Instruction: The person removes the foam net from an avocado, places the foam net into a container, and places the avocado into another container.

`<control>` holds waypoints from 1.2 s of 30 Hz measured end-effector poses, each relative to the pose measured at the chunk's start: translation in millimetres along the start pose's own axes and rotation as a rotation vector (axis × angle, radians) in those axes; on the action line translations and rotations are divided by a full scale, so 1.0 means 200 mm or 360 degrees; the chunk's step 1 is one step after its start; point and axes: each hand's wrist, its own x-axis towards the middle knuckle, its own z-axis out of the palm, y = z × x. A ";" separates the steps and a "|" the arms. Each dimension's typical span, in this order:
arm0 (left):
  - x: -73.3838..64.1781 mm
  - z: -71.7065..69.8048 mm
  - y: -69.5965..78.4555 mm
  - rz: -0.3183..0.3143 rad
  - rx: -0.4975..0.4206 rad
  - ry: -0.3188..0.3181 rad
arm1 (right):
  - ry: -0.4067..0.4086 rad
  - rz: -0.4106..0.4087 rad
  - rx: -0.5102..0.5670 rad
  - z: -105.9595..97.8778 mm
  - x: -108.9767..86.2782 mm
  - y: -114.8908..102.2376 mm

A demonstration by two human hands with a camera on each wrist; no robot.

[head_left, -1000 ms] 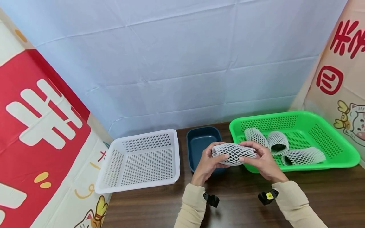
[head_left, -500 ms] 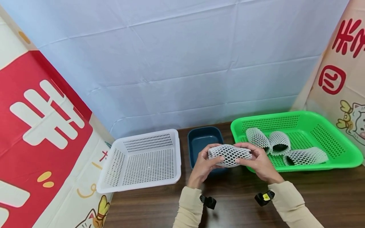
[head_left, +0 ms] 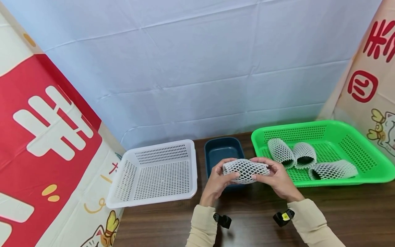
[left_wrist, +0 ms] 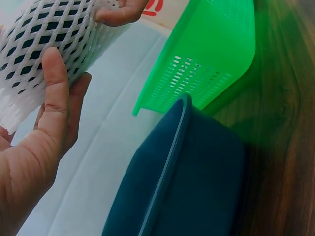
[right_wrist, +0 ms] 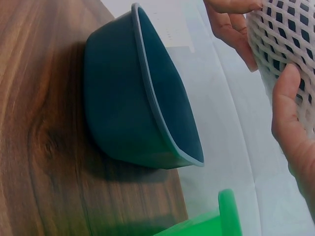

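Observation:
A white foam net sleeve (head_left: 246, 170) with something dark inside lies sideways between both hands, above the front of the dark blue bin (head_left: 224, 151). My left hand (head_left: 217, 181) grips its left end, thumb in front and fingers behind. At the other end my right hand (head_left: 276, 177) holds it the same way. The left wrist view shows the thumb pressed on the net (left_wrist: 47, 37), and dark patches show through the mesh. What the dark content is, I cannot tell. In the right wrist view the net (right_wrist: 288, 44) runs out of the frame.
To the right stands a green basket (head_left: 374, 161) holding several more net-sleeved dark items, among them one sleeve (head_left: 333, 169) near its front wall. A white perforated basket (head_left: 160, 181) stands left of the blue bin. Behind is a pale cloth backdrop (head_left: 185, 68).
Both hands have moved slightly left and down with the foam net sleeve between them, still holding both ends. The view has shifted slightly.

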 end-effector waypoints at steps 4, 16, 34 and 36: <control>-0.01 -0.01 0.01 0.0014 0.0011 -0.0012 | -0.0012 0.0006 0.0006 0.01 0.00 0.01; -0.08 -0.03 0.02 0.0009 0.0026 -0.0014 | -0.0029 -0.0031 0.0050 0.06 -0.02 0.03; -0.17 -0.06 -0.03 -0.0033 0.0002 0.0086 | -0.0003 0.0062 0.0011 0.10 -0.06 0.10; -0.18 -0.06 -0.04 -0.0039 0.0001 0.0101 | -0.0019 0.0062 0.0027 0.10 -0.07 0.11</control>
